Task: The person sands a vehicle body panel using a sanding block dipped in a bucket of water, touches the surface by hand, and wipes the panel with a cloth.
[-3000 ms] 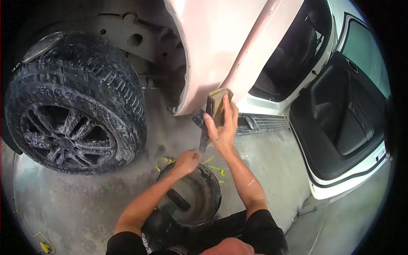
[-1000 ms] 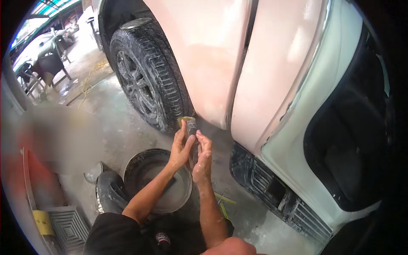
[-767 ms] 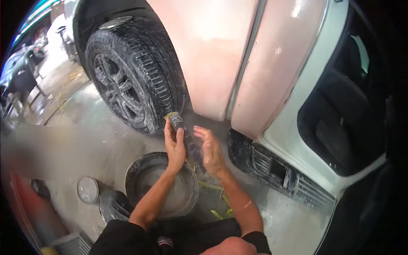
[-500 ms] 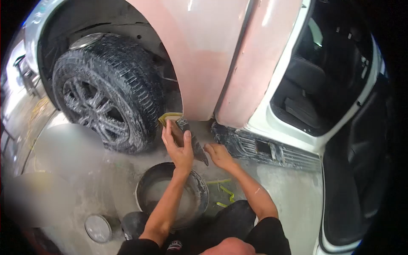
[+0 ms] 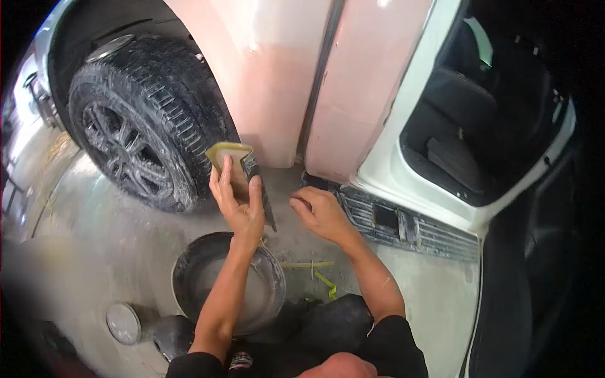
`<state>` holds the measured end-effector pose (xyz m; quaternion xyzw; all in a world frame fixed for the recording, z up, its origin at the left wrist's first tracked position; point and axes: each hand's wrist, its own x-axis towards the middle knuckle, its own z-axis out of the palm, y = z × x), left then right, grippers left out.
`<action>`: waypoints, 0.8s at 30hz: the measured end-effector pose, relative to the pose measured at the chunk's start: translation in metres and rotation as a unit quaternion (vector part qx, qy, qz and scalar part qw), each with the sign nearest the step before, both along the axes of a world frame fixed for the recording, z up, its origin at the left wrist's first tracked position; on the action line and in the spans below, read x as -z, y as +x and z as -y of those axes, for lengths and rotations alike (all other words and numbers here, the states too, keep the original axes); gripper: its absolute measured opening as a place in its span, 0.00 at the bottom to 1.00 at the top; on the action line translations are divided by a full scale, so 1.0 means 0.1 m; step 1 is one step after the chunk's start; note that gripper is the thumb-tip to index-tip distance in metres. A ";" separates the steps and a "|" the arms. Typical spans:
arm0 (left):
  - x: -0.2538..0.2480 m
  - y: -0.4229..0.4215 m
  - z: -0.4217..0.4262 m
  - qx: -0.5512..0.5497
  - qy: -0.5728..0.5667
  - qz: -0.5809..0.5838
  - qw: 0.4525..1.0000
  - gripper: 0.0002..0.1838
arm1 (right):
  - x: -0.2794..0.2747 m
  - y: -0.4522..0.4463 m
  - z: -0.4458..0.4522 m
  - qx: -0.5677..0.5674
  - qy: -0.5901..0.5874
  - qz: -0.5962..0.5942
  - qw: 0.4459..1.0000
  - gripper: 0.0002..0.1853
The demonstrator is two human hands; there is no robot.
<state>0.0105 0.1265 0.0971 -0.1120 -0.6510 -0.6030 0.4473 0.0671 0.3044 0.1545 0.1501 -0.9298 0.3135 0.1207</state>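
Note:
My left hand [image 5: 242,211] is wrapped round a flat block [image 5: 234,165] with a yellowish rim and a dark sheet along its right side, held upright in front of the tyre and the pink panel's lower edge. To its right, my right hand [image 5: 322,213] is apart from the block, its fingers curled in and nothing visible in them. Below my left hand stands a round black tub [image 5: 183,277] with greyish liquid, partly covered by my left forearm. The pink body panel [image 5: 277,88] rises behind the block.
A dusty wheel [image 5: 129,148] fills the left, with a round lid [image 5: 111,48] on the tyre. The side step [image 5: 435,236] and open doorway are at the right. A can [image 5: 123,323] stands left of the tub; yellow-green strips [image 5: 326,283] lie on the floor.
The view has turned right and down since a second ago. My right hand has moved off the block, and its fingers have closed. My left hand keeps hold of the block.

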 end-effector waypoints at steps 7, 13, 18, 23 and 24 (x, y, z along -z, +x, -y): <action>-0.35 -0.26 -0.63 -0.130 0.011 -0.081 0.988 0.37 | 0.05 0.14 -0.29 -0.228 -0.062 0.053 0.970 0.12; -0.34 -0.52 -0.81 -0.266 -0.061 -0.103 0.956 0.36 | 0.65 0.26 -0.46 -0.275 -0.104 0.221 0.930 0.12; -0.26 -0.59 -0.89 -0.278 -0.068 -0.087 0.954 0.36 | 0.69 0.42 -0.69 -0.240 -0.125 0.198 0.942 0.14; -0.06 -0.60 -1.07 -0.287 -0.108 -0.104 0.946 0.42 | 0.73 0.37 -0.83 -0.179 -0.104 0.050 0.977 0.14; -0.05 -0.59 -1.09 -0.278 -0.112 -0.114 0.947 0.41 | 0.73 0.35 -0.84 -0.177 -0.093 0.047 0.979 0.14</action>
